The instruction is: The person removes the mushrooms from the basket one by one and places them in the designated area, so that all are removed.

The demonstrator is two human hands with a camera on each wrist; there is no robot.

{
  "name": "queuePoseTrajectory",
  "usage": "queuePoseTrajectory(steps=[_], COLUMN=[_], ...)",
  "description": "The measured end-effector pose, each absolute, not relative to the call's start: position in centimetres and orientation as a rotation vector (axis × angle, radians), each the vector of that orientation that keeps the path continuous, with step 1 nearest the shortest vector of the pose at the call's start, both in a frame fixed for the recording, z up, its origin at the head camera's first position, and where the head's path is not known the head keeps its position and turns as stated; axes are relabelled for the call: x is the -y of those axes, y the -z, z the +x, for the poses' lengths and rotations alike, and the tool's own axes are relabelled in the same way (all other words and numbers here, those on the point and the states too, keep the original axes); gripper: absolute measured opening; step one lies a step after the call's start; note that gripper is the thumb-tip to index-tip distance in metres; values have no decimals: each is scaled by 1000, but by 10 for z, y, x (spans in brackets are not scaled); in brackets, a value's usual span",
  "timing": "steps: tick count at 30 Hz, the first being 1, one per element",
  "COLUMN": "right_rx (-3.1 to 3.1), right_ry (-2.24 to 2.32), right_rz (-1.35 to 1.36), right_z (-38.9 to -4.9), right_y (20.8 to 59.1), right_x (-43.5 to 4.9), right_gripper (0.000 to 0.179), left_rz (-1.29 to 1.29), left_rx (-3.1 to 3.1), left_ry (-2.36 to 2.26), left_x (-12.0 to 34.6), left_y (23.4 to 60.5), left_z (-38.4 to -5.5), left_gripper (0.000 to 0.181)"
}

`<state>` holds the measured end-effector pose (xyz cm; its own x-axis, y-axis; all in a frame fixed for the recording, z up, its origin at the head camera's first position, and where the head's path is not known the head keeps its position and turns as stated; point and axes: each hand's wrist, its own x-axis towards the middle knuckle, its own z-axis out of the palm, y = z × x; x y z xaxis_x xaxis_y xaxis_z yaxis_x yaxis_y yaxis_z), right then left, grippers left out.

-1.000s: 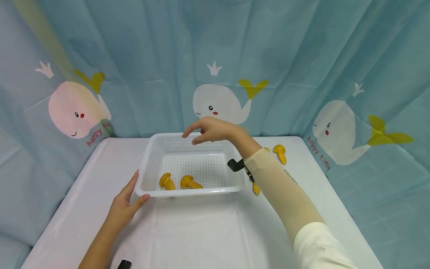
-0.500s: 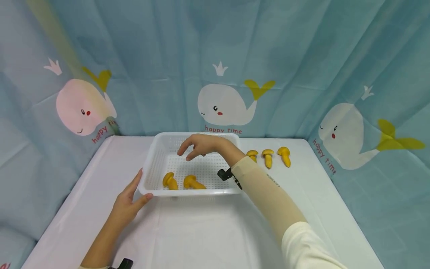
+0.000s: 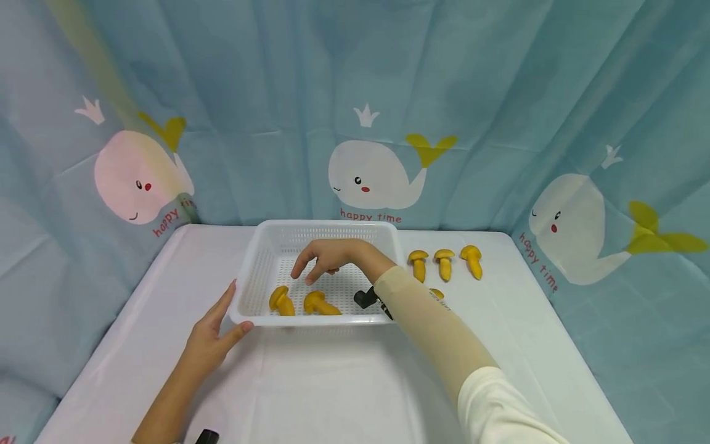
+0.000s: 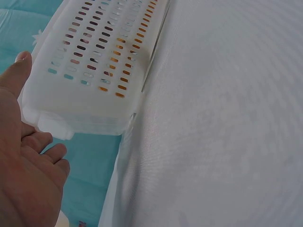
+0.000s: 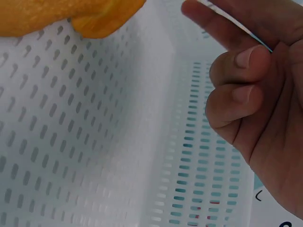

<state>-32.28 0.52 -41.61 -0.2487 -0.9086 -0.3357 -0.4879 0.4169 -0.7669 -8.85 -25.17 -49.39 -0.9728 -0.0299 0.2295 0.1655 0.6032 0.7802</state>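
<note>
A white perforated plastic basket (image 3: 327, 319) stands on the table, with two yellow mushrooms lying in its front part: a left one (image 3: 281, 301) and a right one (image 3: 322, 303). My left hand (image 3: 208, 336) touches the basket's front left corner, fingers along the left side and thumb at the front rim. In the left wrist view its lower fingers (image 4: 54, 153) curl loosely below the rim. My right hand (image 3: 327, 256) hangs inside the basket, just above the mushrooms, holding nothing. In the right wrist view its last two fingers (image 5: 236, 85) are bent, and a mushroom (image 5: 104, 19) lies apart from them.
To the basket's right, a row of three yellow mushrooms (image 3: 444, 265) lies on the white table (image 3: 333, 382). Another mushroom (image 3: 437, 293) is mostly hidden by my right sleeve (image 3: 438, 327). A blue whale-print curtain (image 3: 266, 123) encloses the back and sides.
My right hand has come down from above the basket's back rim towards the mushrooms inside. My left hand stays at the corner. The sleeve's shift uncovers the mushrooms in the row.
</note>
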Motion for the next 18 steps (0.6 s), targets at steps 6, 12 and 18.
queuePoseTrajectory(steps=[6,12,18], right_rx=[-1841,-1818,-1775], right_ry=[644,622,557], right_rz=[-1172,-1172,-1085], right_z=[-322,-324,-325], right_y=[421,428,437], right_x=[-3,-4,-5], right_gripper=[37,33,30], left_rz=[-105,-83,-77], left_rx=[2617,2634,2637], left_ry=[1306,1284,1292], left_x=[252,251,250], left_y=[493,490,490], left_z=[-89,-88,-87], left_gripper=[97,97,96])
